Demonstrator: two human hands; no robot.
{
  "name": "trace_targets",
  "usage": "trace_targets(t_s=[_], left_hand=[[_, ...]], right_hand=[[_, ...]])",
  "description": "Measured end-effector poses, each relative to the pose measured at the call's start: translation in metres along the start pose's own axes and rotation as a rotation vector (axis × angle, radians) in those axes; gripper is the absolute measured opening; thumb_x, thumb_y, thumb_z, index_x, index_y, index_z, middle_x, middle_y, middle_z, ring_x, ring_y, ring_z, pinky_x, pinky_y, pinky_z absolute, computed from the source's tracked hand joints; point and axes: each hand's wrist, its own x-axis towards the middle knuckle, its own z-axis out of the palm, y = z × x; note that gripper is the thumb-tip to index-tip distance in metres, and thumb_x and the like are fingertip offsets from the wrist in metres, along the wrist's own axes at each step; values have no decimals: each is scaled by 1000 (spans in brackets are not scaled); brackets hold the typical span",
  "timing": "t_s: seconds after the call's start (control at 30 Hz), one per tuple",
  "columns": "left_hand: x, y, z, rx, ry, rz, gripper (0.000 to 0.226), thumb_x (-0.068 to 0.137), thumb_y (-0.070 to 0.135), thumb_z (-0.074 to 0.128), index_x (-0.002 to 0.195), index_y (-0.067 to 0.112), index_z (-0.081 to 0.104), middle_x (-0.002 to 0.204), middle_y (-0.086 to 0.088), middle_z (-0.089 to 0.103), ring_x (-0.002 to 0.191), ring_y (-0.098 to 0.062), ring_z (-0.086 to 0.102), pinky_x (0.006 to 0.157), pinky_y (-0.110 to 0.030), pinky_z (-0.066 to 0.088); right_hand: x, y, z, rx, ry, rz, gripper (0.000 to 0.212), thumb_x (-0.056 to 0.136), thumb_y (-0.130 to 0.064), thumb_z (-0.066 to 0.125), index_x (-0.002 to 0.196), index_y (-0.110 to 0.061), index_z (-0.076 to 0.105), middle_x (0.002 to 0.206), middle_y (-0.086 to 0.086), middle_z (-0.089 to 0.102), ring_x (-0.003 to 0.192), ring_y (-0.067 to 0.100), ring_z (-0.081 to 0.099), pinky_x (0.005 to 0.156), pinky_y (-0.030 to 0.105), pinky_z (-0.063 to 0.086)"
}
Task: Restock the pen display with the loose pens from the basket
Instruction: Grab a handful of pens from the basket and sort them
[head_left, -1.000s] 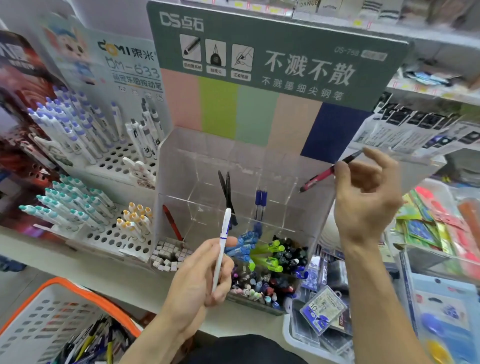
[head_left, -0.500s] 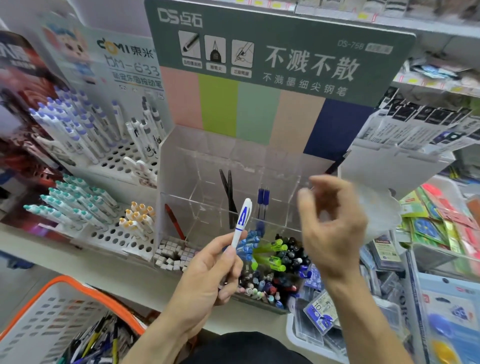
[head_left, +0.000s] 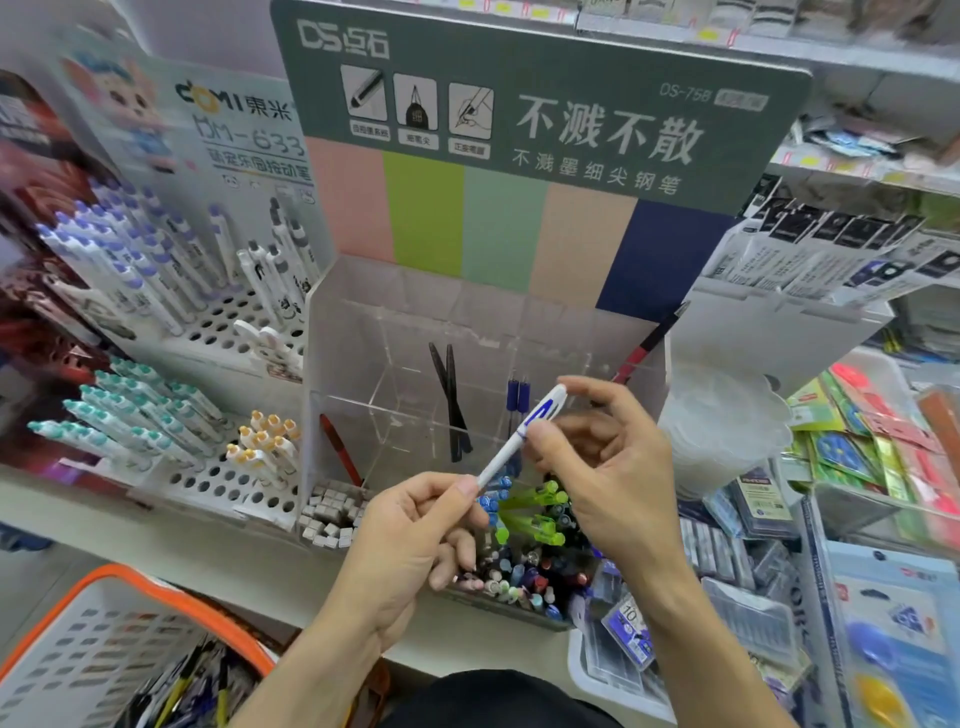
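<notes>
- White pen with a blue clip is held slanting in front of the clear acrylic pen display, cap end up and to the right.
- Left hand pinches the pen's lower end between thumb and forefinger, the other fingers curled under.
- Right hand grips the upper part, thumb on the barrel just below the blue clip and forefinger tip at the cap.
- Green header card above the display reads "DS点石", "不溅不散", "不溅墨细尖钢笔" and the model mark "DS-758".
- Inside the display's compartments stand two black pens, two blue pens and a red pen leaning at the left.
- Another red-and-black pen leans at the display's right wall.
- Front tray holds a crowd of mixed pens, green and blue ones among them, with small white erasers in the left section.
- To the left, a white perforated rack carries purple-capped and teal-capped pens; its card reads "DOMI東米" and "DM-633".
- Orange-rimmed white basket sits at the lower left with loose pens inside.
- A small clear box at the lower right bears the number "10".
</notes>
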Motion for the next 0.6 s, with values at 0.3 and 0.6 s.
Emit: trace_targets(t_s=[0.3, 0.6], left_hand=[[1, -4, -19, -104, 155, -34, 11, 93, 10, 60, 99, 1, 65, 76, -14, 62, 49, -17, 55, 31, -19, 34], [-17, -15, -45, -166, 241, -67, 10, 98, 5, 54, 100, -1, 62, 72, -13, 59, 49, -20, 52, 33, -20, 32]], right_hand=[[31, -10, 26, -166, 225, -517, 40, 89, -4, 79, 123, -15, 60, 90, -2, 75, 80, 12, 74, 76, 25, 58], [59, 27, 97, -642, -87, -585, 36, 90, -12, 76, 125, -11, 67, 83, 5, 77, 70, 24, 72, 69, 40, 61]])
